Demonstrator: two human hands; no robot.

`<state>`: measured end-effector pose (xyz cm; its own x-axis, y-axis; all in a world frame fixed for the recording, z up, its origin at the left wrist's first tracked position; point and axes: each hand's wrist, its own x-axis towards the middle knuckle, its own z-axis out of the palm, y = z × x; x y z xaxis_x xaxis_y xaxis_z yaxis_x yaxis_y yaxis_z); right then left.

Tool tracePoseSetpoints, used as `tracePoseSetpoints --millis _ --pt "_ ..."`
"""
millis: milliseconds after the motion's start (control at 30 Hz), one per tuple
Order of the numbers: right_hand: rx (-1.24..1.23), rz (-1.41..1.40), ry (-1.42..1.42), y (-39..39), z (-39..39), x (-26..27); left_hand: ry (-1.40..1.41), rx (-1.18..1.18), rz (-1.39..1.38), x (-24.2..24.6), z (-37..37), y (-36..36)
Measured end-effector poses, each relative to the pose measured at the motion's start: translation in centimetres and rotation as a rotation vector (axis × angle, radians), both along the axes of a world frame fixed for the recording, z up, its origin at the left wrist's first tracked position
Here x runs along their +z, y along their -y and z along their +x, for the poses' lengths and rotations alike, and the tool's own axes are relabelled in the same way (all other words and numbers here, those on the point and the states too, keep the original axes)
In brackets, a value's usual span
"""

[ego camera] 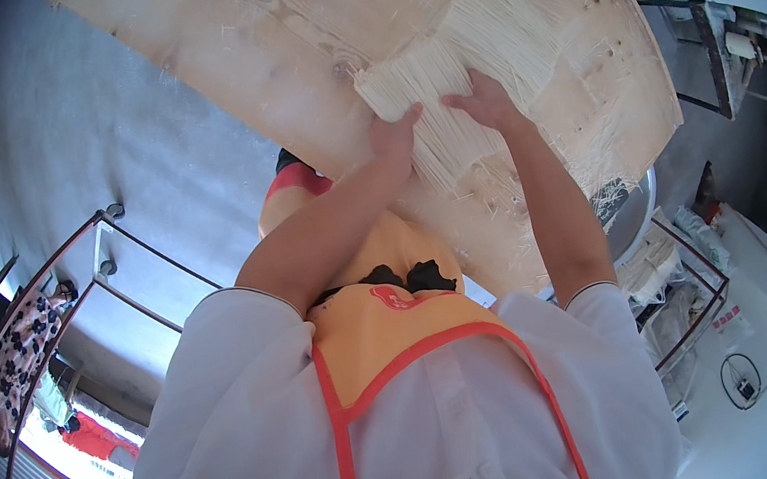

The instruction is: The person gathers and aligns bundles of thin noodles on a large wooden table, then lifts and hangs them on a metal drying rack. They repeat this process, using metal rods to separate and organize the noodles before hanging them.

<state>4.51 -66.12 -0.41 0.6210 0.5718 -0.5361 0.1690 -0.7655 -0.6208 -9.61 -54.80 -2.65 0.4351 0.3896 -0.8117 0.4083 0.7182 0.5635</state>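
A flat bundle of thin, pale dry noodle-like sticks (430,72) lies on a wooden board table (291,49). My left hand (397,132) rests on the bundle's left edge, thumb pointing inward over the sticks. At its right edge is my right hand (482,101), its thumb towards the left thumb and its fingers partly hidden. Both hands hold the bundle between them. Just beyond, a second spread of the same sticks (501,29) touches or overlaps the bundle. Broken pieces (497,190) are scattered near my forearms.
A round metal-rimmed container (641,211) with broken sticks stands beside the table's right edge. Metal rack frames (126,244) stand at the left. A person in patterned clothing (18,354) is at the far left. A shelf with plastic bags (673,290) stands at the right.
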Motion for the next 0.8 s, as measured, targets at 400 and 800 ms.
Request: tracePoseSetpoints --millis 400,800 --pt "-0.388 0.007 -0.797 -1.5 1.3 3.8 0.258 0.123 -0.672 -0.2 0.9 -1.8" --pt "-0.327 0.631 -0.108 -2.5 -8.3 8.9 0.595 -0.599 0.375 9.0 -1.7 -9.0"
